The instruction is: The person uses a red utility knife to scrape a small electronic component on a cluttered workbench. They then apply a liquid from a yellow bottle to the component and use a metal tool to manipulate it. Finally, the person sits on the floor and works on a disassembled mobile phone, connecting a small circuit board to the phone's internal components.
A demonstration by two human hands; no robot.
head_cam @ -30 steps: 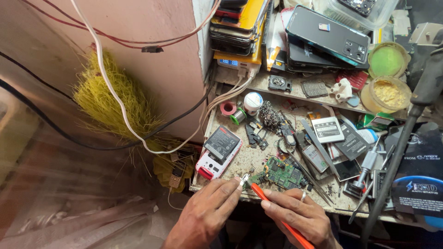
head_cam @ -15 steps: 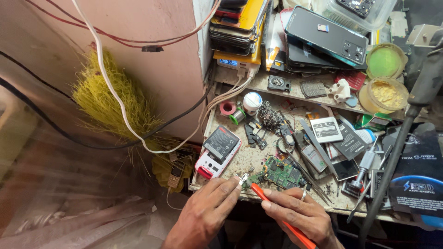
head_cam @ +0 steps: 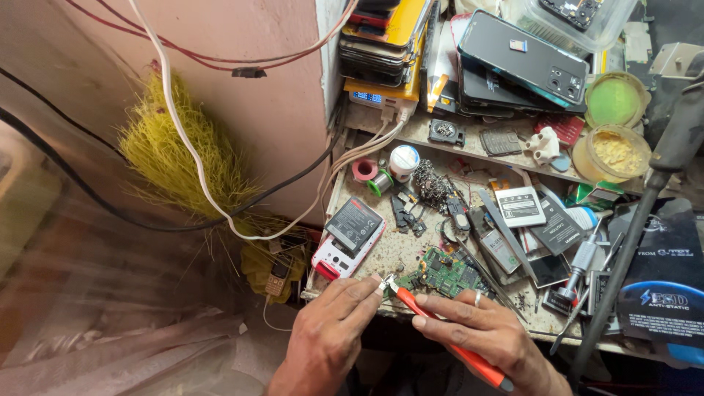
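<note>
My right hand [head_cam: 480, 330] grips an orange-handled tool [head_cam: 440, 330] whose metal tip meets a tiny part [head_cam: 386, 283] pinched in the fingers of my left hand [head_cam: 339, 323]. Both hands hover at the front edge of a cluttered workbench [head_cam: 411, 253]. Just beyond the tool tip lies a green circuit board [head_cam: 444, 273]. Left of it rests a small red and white phone with a black battery [head_cam: 350, 236] lying on it.
Loose batteries [head_cam: 519, 207], solder spools [head_cam: 380, 182], a soldering iron [head_cam: 645, 213] and small parts crowd the bench. Stacked phones [head_cam: 524, 62] and two round tubs [head_cam: 614, 99] sit on a back shelf. A yellow brush [head_cam: 176, 158] and cables hang at the left wall.
</note>
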